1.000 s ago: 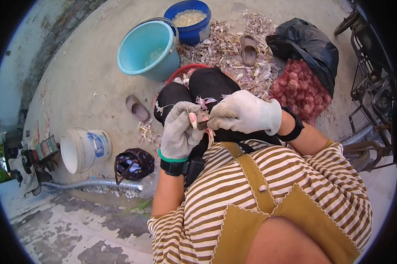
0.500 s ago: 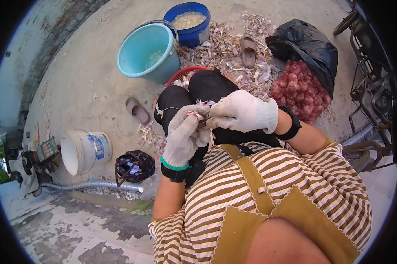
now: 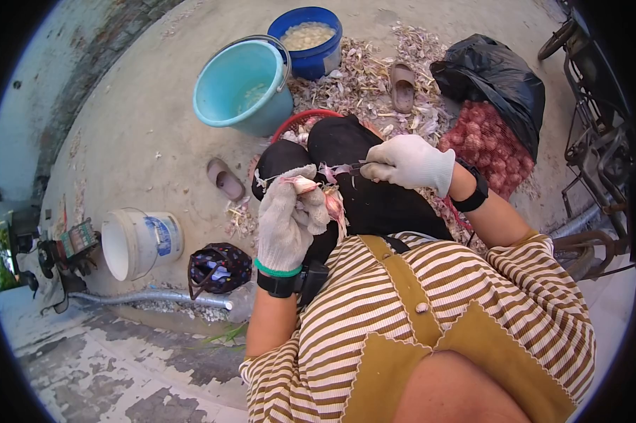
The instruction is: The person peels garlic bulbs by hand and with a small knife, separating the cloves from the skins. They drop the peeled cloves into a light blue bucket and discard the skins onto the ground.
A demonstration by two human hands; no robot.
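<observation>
My left hand point(image 3: 287, 222), in a pale knitted glove with a green cuff, is closed around partly peeled garlic point(image 3: 335, 204) above my lap. A pinkish clove point(image 3: 301, 184) shows at its thumb and fingertips. To its right, my right hand point(image 3: 411, 163), in a white glove, grips a small thin knife point(image 3: 357, 166), most of it hidden by the fingers. Loose purple-white garlic skin point(image 3: 334, 171) sits at the blade's end, between the hands. Beyond my knees, a red basket point(image 3: 284, 130) with garlic in it is partly covered by my legs.
A turquoise bucket point(image 3: 215, 106) and a blue bucket point(image 3: 279, 29) with peeled cloves stand ahead. Garlic skins point(image 3: 360, 77) litter the floor around a sandal point(image 3: 402, 88). A red mesh sack of garlic point(image 3: 487, 144) and black plastic bag point(image 3: 494, 77) lie right; a white bucket point(image 3: 117, 243) lies left.
My hands have moved apart: the right hand with the knife shifted right, away from the garlic. More of the garlic in my left hand now shows, with loose skin between the hands.
</observation>
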